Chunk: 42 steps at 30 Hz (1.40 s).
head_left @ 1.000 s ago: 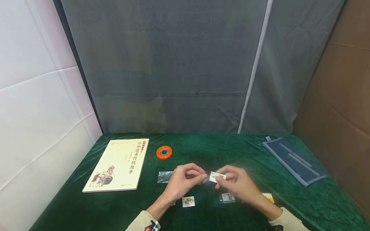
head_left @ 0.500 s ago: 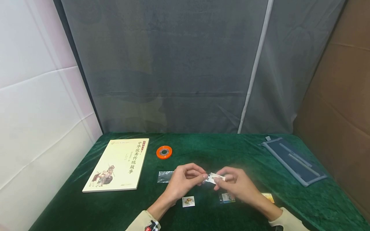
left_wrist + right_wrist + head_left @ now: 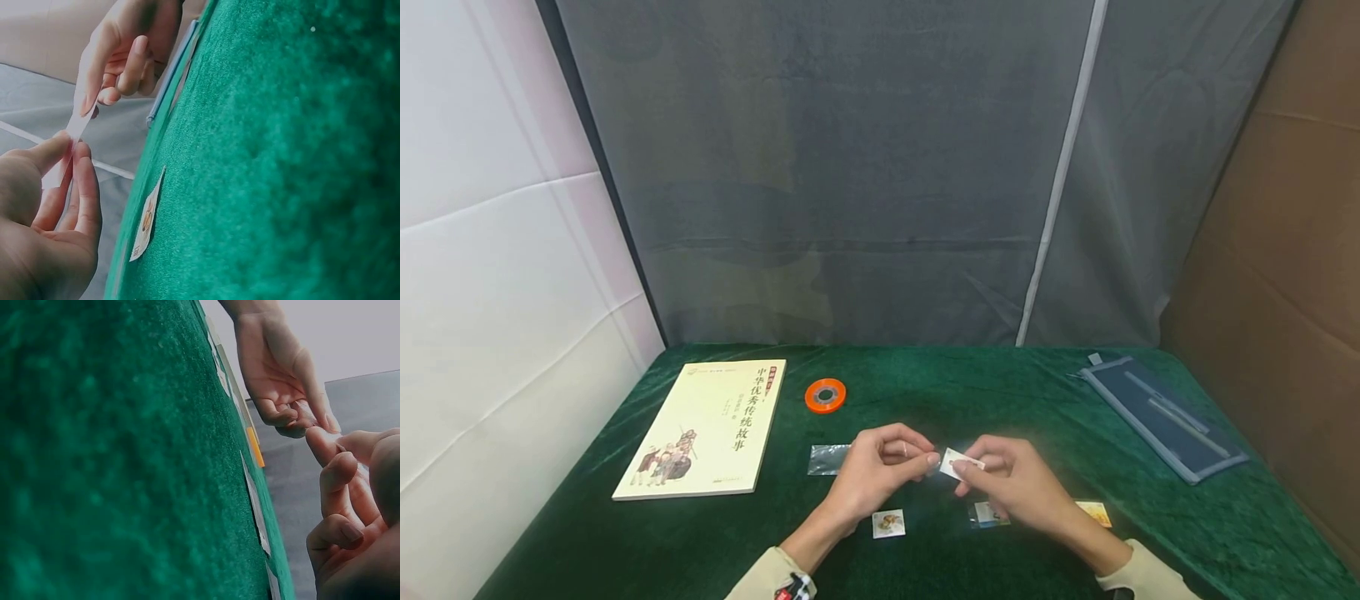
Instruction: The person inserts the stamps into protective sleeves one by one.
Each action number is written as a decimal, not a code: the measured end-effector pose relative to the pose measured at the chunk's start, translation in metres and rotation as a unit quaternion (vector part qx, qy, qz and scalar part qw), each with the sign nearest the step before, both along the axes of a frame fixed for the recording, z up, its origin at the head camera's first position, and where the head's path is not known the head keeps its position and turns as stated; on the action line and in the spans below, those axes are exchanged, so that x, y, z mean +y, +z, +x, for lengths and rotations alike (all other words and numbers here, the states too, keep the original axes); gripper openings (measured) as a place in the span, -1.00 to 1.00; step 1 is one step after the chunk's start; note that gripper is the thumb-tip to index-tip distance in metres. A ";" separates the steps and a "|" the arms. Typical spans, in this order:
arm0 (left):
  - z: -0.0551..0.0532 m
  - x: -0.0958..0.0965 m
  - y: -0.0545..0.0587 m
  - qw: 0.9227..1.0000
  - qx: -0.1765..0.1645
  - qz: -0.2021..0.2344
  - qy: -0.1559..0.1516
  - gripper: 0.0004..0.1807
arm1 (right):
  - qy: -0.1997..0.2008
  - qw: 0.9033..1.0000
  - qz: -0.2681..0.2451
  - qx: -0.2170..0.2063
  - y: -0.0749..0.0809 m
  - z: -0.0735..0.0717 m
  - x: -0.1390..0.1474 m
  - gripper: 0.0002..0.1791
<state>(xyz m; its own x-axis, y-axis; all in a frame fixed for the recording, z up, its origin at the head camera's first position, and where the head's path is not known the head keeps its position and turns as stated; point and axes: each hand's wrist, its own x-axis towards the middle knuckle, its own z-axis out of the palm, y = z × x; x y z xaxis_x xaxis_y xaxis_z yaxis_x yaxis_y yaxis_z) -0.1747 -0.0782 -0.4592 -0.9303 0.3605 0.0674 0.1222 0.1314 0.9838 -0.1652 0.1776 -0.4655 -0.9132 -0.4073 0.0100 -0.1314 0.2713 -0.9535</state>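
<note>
The left hand (image 3: pixel 876 468), at lower centre of the head view, has thumb and fingertips pressed together on a thin clear film (image 3: pixel 52 177); its outline is hard to make out. The right hand (image 3: pixel 1017 479), just right of it, pinches a small white card (image 3: pixel 956 461) between thumb and fingers. From where I stand, the card is held above the counter (image 3: pixel 932 567), tilted, with its left edge just beside the left fingertips.

Change noted: over the last second the card has turned slightly and its left edge has come a little nearer the left fingertips; both hands keep nearly the same position. Judgement: this is fine alignment of card to film, not transport. Whether the edge has entered the film cannot be told.

Adjacent items: a picture card (image 3: pixel 889 523) lies flat below the left hand; a sleeved card (image 3: pixel 988 514) lies below the right hand. A yellow card (image 3: pixel 1094 512) lies to the right, beside the right forearm. A clear packet (image 3: pixel 828 460) lies partly behind the left hand.

Outer items: an orange tape roll (image 3: pixel 826 396) above the packet, a cream book (image 3: pixel 700 429) at lower left, a dark zip pouch (image 3: pixel 1142 400) at lower right.
</note>
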 end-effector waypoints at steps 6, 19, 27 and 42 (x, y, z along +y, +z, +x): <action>0.000 0.000 0.001 1.000 -0.011 0.005 -0.006 -0.74 | 0.008 1.000 -0.008 0.004 0.000 0.000 0.000 -0.77; 0.001 0.000 0.000 1.000 -0.013 0.016 -0.014 -0.74 | 0.005 0.999 -0.004 0.038 -0.001 0.000 0.000 -0.84; 0.001 0.000 0.001 0.999 -0.018 0.018 -0.023 -0.74 | 0.000 0.999 0.014 0.033 0.001 0.001 0.000 -0.81; 0.003 0.000 0.003 1.000 -0.015 0.003 -0.025 -0.75 | -0.003 1.000 0.012 0.009 0.001 0.002 0.000 -0.79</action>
